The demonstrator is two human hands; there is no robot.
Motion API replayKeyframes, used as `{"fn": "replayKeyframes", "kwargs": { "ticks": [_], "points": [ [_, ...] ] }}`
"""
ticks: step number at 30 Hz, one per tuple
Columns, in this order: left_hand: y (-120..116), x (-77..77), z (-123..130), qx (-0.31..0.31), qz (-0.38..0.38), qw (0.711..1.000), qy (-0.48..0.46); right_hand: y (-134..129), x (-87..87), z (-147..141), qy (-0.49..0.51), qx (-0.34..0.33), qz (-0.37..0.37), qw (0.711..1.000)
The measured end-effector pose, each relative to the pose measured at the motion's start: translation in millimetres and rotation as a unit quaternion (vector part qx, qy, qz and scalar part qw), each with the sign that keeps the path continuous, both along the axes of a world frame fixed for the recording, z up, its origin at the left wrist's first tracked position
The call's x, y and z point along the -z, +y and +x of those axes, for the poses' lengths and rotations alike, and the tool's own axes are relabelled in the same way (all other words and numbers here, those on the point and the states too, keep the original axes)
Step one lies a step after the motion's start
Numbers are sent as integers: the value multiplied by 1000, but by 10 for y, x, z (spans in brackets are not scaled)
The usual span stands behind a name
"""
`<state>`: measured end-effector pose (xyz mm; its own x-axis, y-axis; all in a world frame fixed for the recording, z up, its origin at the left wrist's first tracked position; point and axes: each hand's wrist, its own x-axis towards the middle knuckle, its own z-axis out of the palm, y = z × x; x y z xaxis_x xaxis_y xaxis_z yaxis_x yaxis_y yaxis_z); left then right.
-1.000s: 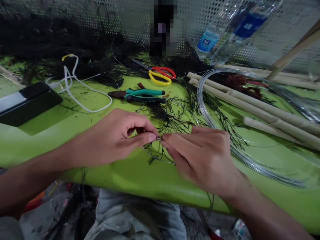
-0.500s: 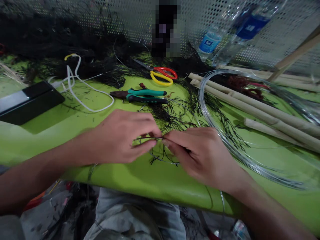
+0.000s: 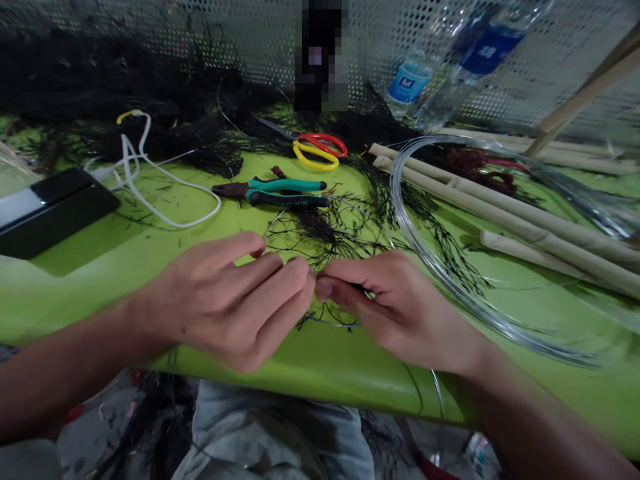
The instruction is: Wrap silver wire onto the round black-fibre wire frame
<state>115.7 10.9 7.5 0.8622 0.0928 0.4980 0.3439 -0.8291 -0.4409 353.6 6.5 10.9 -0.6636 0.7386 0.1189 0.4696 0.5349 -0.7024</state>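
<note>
My left hand is closed with its fingers curled, its fingertips meeting those of my right hand; what they grip is hidden. My right hand pinches a part of the black netting and thin wire between thumb and forefinger. Dark knotted netting spreads on the green surface just beyond the hands. A thin wire with black knots curves below the fingertips.
Green-handled pliers and scissors lie beyond the hands. At left are a white cable and a black box. Coiled wire, bamboo sticks and plastic bottles are at right.
My left hand has rolled over, so the backs of its curled fingers now face the camera and cover its pinch. My right hand still pinches at nearly the same place. The view has shifted slightly.
</note>
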Motion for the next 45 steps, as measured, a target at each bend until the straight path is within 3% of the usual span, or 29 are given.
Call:
{"fn": "replayKeyframes", "kwargs": {
  "ticks": [5, 12, 15, 17, 19, 21, 24, 26, 29, 32, 36, 39, 41, 42, 45],
  "points": [
    [10, 53, -108, 5, -158, 987, -6, -8, -33, 5, 11, 2, -33, 999],
    [90, 78, -20, 36, -62, 996, -52, -24, -14, 13, -4, 2, 4, 1000],
    [110, 94, 34, 24, -99, 991, -87, -50, 14, 25, -6, 0, 35, 999],
    [110, 83, 56, 9, -172, 979, -113, -66, 31, 32, -7, -5, 52, 999],
    [107, 45, 72, -10, -295, 946, -131, -77, 47, 35, -7, -11, 69, 998],
    [108, -11, 91, -31, -441, 886, -138, -77, 64, 36, -10, -17, 84, 996],
    [114, -73, 129, -87, -634, 754, -148, -56, 96, 32, -28, -14, 103, 994],
    [107, -80, 153, -126, -722, 660, -164, -30, 108, 26, -39, -10, 110, 993],
    [82, -62, 158, -160, -781, 570, -197, 16, 84, 27, -47, -2, 106, 993],
    [72, -63, 117, -154, -802, 539, -204, 76, -6, 58, -53, 16, 79, 995],
    [88, -96, 52, -135, -805, 547, -188, 311, -169, 101, -77, -7, 25, 997],
    [84, -110, 34, -134, -813, 533, -194, 692, -223, 37, -122, 50, 80, 988],
    [72, -113, 30, -122, -827, 509, -207, 994, -206, -75, -208, 100, 183, 956],
    [66, -114, 28, -114, -834, 497, -211, 1137, -189, -147, -259, 88, 216, 937],
    [61, -125, 18, -95, -851, 468, -219, 1453, -148, -384, -400, 31, 202, 894]
  ]
}}
